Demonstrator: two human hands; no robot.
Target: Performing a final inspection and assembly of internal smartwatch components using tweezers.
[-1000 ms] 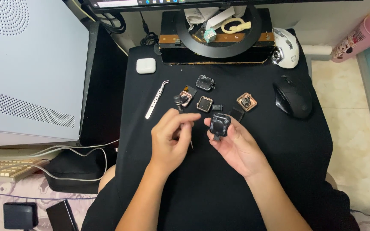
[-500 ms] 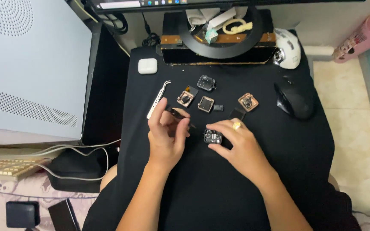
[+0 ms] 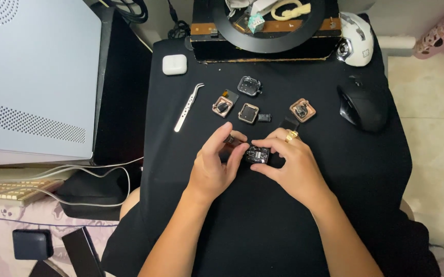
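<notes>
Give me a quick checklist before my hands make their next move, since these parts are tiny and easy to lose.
1. Small black module held by both hands: ok, left hand and right hand pinch it.
2. Tweezers in reach: ok, lying left of the parts.
3. Loose square frames apart from the hands: ok.
4. Black mouse out of the way: ok.
5. Module seated correctly: cannot tell, fingers cover it.
</notes>
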